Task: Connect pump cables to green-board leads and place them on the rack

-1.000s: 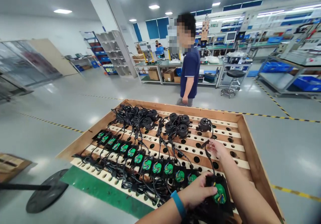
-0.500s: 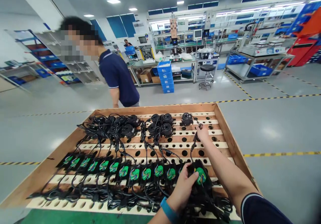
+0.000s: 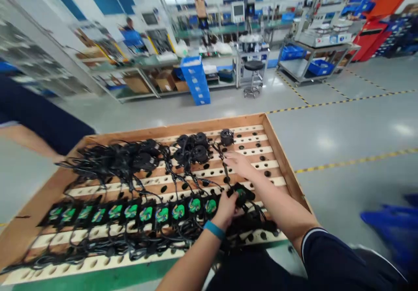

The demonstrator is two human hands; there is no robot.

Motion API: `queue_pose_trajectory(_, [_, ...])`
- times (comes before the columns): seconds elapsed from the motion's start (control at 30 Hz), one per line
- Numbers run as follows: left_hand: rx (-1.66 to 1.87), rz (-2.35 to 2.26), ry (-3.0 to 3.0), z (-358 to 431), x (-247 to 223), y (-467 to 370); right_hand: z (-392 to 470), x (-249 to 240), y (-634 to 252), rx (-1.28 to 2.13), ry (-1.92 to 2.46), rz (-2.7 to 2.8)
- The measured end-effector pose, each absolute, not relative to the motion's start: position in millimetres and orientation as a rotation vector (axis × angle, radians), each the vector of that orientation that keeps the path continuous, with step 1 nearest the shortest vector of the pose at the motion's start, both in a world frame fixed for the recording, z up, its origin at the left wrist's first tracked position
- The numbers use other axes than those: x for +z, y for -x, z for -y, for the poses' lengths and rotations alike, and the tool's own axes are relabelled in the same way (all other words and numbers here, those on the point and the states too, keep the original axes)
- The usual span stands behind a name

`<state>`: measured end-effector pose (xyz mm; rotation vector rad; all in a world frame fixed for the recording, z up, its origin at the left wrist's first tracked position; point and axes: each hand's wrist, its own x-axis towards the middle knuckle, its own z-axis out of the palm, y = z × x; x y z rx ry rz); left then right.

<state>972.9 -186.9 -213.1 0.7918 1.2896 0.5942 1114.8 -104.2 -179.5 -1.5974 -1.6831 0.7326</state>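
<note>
My left hand (image 3: 226,208) grips the last black housing with a green circuit board (image 3: 241,196) at the right end of a row; the housing looks tilted and is partly hidden by my fingers. Farther back, my right hand (image 3: 241,165) is stretched out with its fingers extended, beside a black cable (image 3: 225,169) running from that housing. The cable leads toward a round black fan-like part (image 3: 227,137). Similar green-board housings (image 3: 162,214) stand in line to the left, with coiled black cables (image 3: 140,245) in front of them.
A shallow wooden crate (image 3: 284,165) with slatted, holed strips surrounds the parts. Clustered round black parts (image 3: 192,147) and tangled cables lie at its back. At the left edge a co-worker's arm (image 3: 29,141) reaches to the crate. Beyond stand stacked blue bins (image 3: 196,80) and a stool (image 3: 254,75).
My right hand's fingers have loosened from the cable and straightened. The housing in my left hand has tilted. The co-worker has come closer, to the left edge, and my view has shifted.
</note>
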Motion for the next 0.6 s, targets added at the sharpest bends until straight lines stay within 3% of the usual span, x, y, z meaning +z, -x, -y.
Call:
queue_pose_trajectory(0.13, [0.698,-1.343,-0.733,176.2,-225.3,-963.5,250.1,-208.8,-1159.5,0.78,1.71,1.128])
queue_pose_trajectory(0.3, [0.83,-1.366,-0.705,160.4,-232.1,-948.6,375.0,-247.4,-1138.4,0.722,1.925,0.839])
queue_pose_trajectory(0.6, [0.86,-1.265,-0.757,155.7,-224.2,-949.9,306.4,-225.1,-1076.0,0.825,2.276,1.253])
